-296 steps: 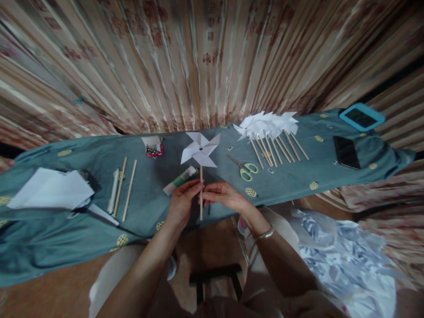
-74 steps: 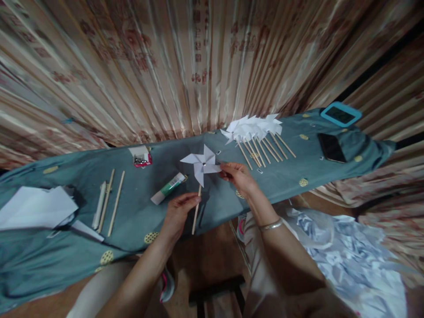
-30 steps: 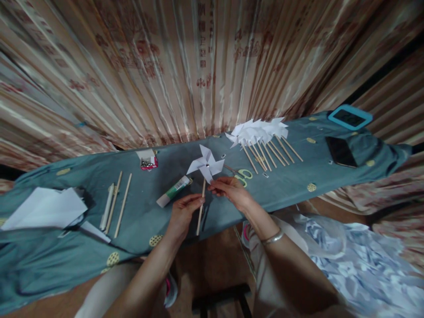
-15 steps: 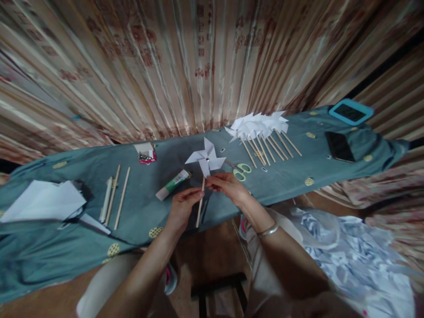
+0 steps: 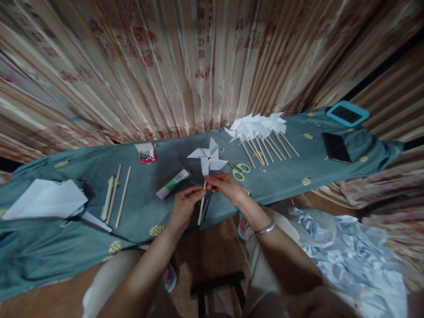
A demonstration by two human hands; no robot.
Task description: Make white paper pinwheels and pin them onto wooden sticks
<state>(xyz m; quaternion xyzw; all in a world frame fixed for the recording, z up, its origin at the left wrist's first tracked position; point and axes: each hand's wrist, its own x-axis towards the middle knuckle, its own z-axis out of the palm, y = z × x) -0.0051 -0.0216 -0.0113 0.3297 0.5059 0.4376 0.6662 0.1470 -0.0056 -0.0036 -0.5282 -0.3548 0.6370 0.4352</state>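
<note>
A white paper pinwheel (image 5: 208, 158) with a shiny pin at its centre faces me on a thin wooden stick. My left hand (image 5: 186, 202) pinches that stick between thumb and fingertips. Just above and to the right, my right hand (image 5: 225, 184) has its fingers closed on the stick's upper part, below the blades. A glue stick (image 5: 172, 184) with a green label lies left of the pinwheel. Yellow-green scissors (image 5: 241, 171) rest to the right, their blades partly behind a pinwheel blade.
Finished pinwheels (image 5: 256, 127) lie in an overlapping row at the back. A red box of pins (image 5: 147, 154), loose sticks (image 5: 123, 197) and white paper (image 5: 44, 198) are on the left. A phone (image 5: 336, 147) and a blue-framed device (image 5: 347, 113) lie right; crumpled paper (image 5: 361, 256) fills a bag below.
The pinwheel's blades have turned slightly on the stick. Both hands keep their grip in nearly the same place. The view has shifted a little.
</note>
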